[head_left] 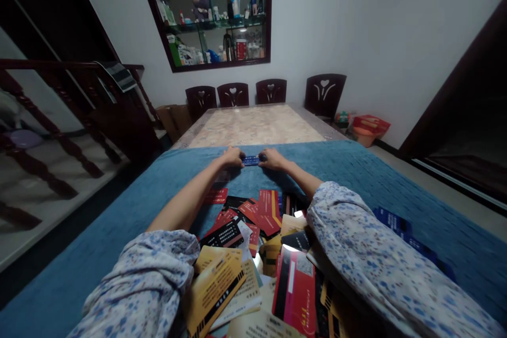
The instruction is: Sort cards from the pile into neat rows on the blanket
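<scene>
Both my arms reach forward over the blue cloth (190,169) to a dark blue card (251,161) with white print. My left hand (233,157) is closed on the card's left end. At the right end, my right hand (272,159) grips the same card, fingers bent round its edge. Between my forearms lies a loose heap of plastic cards: a red card with a gold stripe (270,212), a black card (222,235), a yellow card (217,293) and a pink-red card (295,290) among several others. My right sleeve covers part of the heap.
Several blue cards (396,224) lie in a row to the right on the cloth. Beyond the cloth, the bare marble-look tabletop (257,124) runs back to dark chairs (271,91). A wooden railing (59,121) stands left; a bin with a red bag (368,129) stands right.
</scene>
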### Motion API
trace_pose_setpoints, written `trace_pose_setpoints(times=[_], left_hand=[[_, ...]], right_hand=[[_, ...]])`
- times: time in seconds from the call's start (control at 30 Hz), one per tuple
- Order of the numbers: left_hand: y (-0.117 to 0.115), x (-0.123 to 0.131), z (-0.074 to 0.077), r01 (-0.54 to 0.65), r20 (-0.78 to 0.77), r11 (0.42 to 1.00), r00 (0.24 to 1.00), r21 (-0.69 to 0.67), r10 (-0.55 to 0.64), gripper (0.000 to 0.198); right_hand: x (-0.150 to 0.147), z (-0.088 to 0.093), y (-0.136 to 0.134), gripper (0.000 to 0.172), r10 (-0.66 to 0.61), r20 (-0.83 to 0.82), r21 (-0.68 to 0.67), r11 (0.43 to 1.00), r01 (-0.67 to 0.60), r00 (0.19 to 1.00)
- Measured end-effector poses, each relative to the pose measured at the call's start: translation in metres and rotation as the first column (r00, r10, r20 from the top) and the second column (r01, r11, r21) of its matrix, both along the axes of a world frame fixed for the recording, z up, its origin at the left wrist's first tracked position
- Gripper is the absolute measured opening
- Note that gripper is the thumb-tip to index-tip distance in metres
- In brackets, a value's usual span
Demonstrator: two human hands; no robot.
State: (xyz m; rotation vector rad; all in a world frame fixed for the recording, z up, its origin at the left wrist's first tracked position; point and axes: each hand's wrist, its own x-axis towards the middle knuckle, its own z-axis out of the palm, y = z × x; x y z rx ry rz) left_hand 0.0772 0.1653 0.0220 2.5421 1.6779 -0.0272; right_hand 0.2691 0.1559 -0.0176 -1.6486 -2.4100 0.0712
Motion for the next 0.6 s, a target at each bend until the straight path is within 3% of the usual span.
trace_pose_setpoints(times=[0.6], left_hand=[[0.011, 0.012, -0.01, -0.026, -0.091, 1.0, 0.996, -0.016, 0.024, 0.036]], right_hand=[[0.003, -0.007, 0.003, 0.032, -0.037, -0.046, -0.061, 0.998, 0.034, 0.998]])
